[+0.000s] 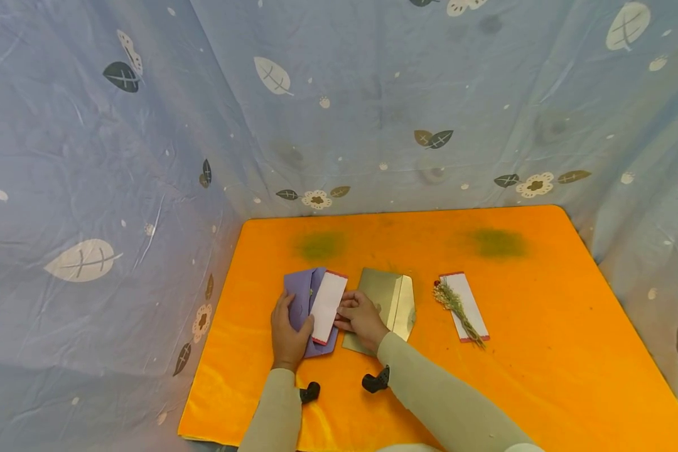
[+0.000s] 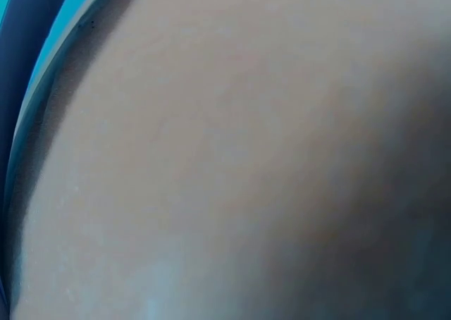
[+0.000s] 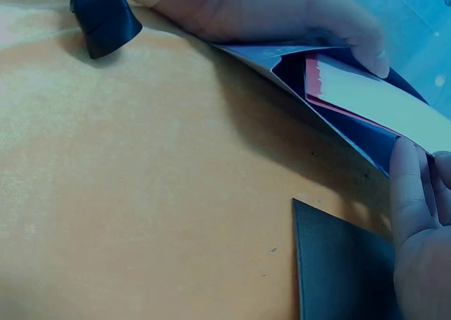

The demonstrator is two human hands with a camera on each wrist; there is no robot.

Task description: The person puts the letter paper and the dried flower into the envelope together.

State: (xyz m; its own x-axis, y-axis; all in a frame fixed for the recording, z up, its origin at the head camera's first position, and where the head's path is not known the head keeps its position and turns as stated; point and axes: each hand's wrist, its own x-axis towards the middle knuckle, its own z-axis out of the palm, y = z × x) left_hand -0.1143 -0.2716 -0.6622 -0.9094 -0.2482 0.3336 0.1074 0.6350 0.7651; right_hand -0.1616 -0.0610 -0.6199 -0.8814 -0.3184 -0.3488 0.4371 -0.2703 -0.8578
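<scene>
My left hand (image 1: 290, 333) grips a purple envelope (image 1: 297, 289) by its left side, thumb on the front edge of a white card (image 1: 329, 302) with red ends. The card lies slanted at the envelope's mouth; in the right wrist view the envelope (image 3: 352, 133) gapes and one red end of the card (image 3: 394, 101) sits within it. From the right, my right hand (image 1: 364, 319) pinches the card's long edge, its fingers (image 3: 410, 186) close to the envelope's rim. Blurred skin fills most of the left wrist view.
A gold envelope (image 1: 380, 289) with its flap out lies partly under my right hand. Farther right, a dried flower sprig (image 1: 456, 304) rests across another white card (image 1: 468, 298) with red ends. An orange cloth (image 1: 542, 364) covers the table, with patterned curtains (image 1: 373, 113) around it.
</scene>
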